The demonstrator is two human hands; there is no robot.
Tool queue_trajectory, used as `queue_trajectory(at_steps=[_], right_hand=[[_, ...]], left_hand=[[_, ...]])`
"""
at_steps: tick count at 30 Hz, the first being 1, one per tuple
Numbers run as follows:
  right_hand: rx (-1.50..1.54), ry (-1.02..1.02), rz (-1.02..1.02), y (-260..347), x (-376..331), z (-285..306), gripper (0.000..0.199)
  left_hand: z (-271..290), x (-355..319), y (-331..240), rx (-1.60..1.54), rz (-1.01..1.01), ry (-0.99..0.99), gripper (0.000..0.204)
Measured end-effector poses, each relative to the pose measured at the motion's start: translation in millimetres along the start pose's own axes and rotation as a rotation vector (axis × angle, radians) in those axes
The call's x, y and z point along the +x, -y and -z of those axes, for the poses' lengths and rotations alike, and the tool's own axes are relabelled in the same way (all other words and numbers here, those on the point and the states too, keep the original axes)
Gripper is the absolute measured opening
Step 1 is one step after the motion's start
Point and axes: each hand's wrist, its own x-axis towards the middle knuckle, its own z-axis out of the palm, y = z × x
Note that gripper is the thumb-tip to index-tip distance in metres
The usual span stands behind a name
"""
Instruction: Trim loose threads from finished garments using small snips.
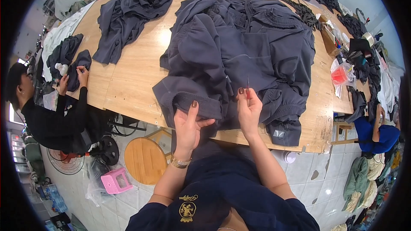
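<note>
A big heap of dark grey garments (pixel 244 47) lies on the wooden table (pixel 137 77) in front of me. My left hand (pixel 188 124) grips a ribbed cuff or hem of the nearest garment at the table's front edge, thumb on top. My right hand (pixel 248 107) pinches a small thin tool (pixel 248 86), possibly a thread snipper, pointing up over the fabric. A gold watch sits on my left wrist.
A second pile of dark garments (pixel 128 15) lies at the far left of the table. A person in black (pixel 47 111) handles dark cloth at the left; another in blue (pixel 376 134) sits at the right. A round wooden stool (pixel 145 158) and pink plastic stool (pixel 115 182) stand below.
</note>
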Motion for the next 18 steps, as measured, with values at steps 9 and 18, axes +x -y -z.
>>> queue_trajectory(at_steps=[9,18], right_hand=[[-0.266,0.294,0.149,12,-17,-20,0.014],[0.166,0.329,-0.088,12,-19,11,0.016]], left_hand=[[-3,0,12,0.087,-0.092,0.045,0.022],[4,6,-3,-0.078,0.05,0.012,0.023]])
